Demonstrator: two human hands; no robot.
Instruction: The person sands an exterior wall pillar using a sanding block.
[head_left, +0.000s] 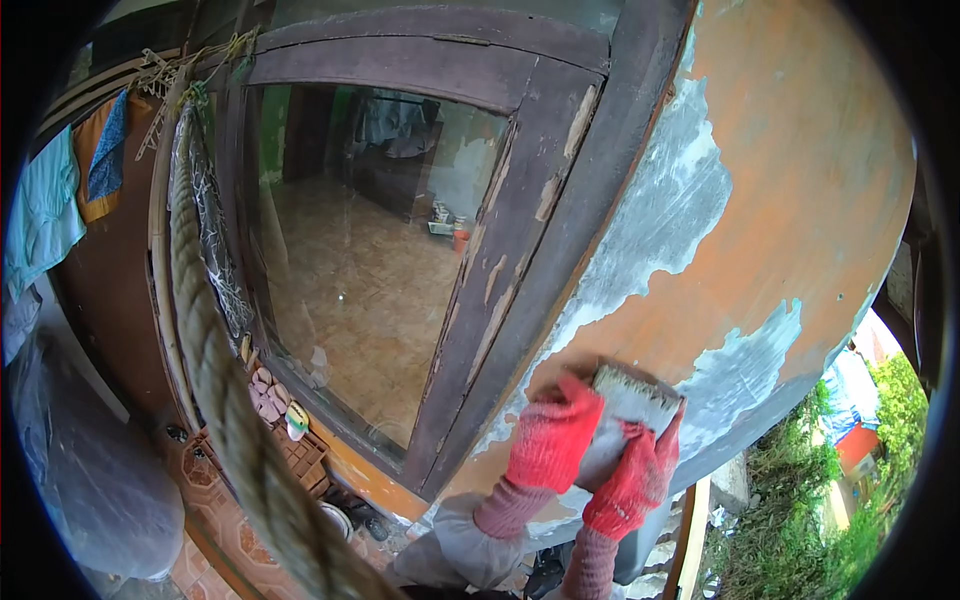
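Both my hands wear red knitted gloves and hold a wide, flat scraping tool or brush (637, 391) against a wall. Its whitish face has a rough, fringed upper edge; blur hides its exact kind. My left hand (556, 435) grips the tool's left end, and my right hand (636, 476) has its lower right side. The orange-painted wall (795, 187) is peeling. Grey-white bare patches (660, 210) run beside the window frame, and another bare patch (742, 367) lies just right of the tool.
A worn dark wooden window frame (555, 217) with a glass pane (360, 247) stands left of the wall. One thick rope (217, 360) crosses close before me. Hanging cloths (45, 202), a plastic-covered bulk (90, 457) and a sponge (297, 420) are at left; plants (795, 517) grow at right.
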